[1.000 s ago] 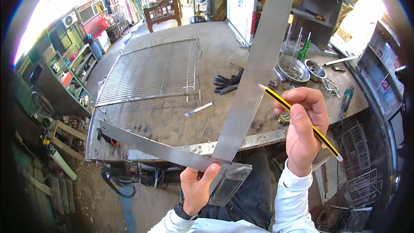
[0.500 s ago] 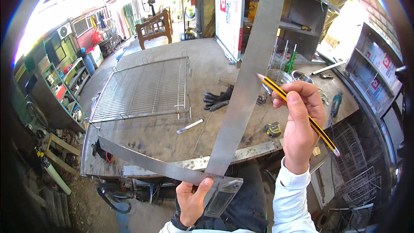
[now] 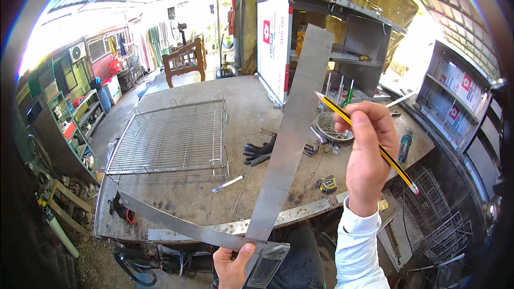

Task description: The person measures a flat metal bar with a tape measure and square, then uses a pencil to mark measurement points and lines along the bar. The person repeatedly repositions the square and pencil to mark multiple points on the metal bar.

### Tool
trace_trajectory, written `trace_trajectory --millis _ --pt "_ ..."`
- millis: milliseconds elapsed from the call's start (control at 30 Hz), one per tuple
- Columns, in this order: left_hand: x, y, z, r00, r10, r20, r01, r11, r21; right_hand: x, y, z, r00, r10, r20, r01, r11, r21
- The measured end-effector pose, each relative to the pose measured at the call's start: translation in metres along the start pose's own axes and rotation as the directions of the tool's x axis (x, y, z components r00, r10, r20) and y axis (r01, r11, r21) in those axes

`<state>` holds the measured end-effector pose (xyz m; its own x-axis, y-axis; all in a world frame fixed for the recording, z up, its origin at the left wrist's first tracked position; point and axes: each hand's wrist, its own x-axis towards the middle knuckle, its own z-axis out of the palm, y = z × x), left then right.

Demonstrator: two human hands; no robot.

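Observation:
My left hand (image 3: pixel 232 267) grips a metal try square (image 3: pixel 265 268) together with the near end of a long flat metal strip (image 3: pixel 289 144), thumb on top at their corner. The square's blade reaches left while the strip slants up and away over the table; faint cross lines show on the strip. My right hand (image 3: pixel 369 155) pinches a yellow-and-black pencil (image 3: pixel 335 109). Its sharpened tip points left, close to the strip's right edge in the picture; I cannot tell whether it touches. The fingers of my left hand beneath the metal are hidden.
On the worktable (image 3: pixel 176 192) lie a wire rack (image 3: pixel 166 139), black gloves (image 3: pixel 259 152), a white marker (image 3: pixel 227 183) and a tape measure (image 3: pixel 326 184). Behind stand a bowl of small parts (image 3: pixel 333 128) and a metal cabinet (image 3: pixel 273 48). A power tool (image 3: pixel 406 144) lies at the right edge.
The view has tilted up, so the table and cabinet sit lower in the picture. The strip and square appear lower and slightly further left; both hands keep their holds.

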<state>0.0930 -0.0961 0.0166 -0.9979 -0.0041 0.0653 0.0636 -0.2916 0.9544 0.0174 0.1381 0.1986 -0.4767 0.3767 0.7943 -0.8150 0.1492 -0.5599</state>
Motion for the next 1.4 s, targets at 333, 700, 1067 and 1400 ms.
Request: trace_trajectory --millis 333,700,1067,1400 --pt "-0.002 0.003 0.000 1.000 -0.001 0.019 0.000 1.000 0.021 0.025 0.006 0.005 0.999 -0.049 -0.012 0.050 0.999 0.014" --pt "-0.004 0.008 0.001 0.996 -0.051 0.072 0.051 0.999 0.006 0.059 0.003 -0.002 0.996 -0.071 -0.053 0.076 0.991 0.108" --pt "0.023 0.002 -0.006 0.992 0.101 -0.079 -0.101 0.995 0.011 -0.129 0.040 -0.018 0.852 0.389 0.349 -0.401 0.915 -0.042" --pt "0.031 -0.002 -0.008 0.992 0.032 -0.126 -0.045 0.993 -0.106 -0.248 0.053 0.047 0.762 0.647 0.027 -0.645 0.762 -0.053"
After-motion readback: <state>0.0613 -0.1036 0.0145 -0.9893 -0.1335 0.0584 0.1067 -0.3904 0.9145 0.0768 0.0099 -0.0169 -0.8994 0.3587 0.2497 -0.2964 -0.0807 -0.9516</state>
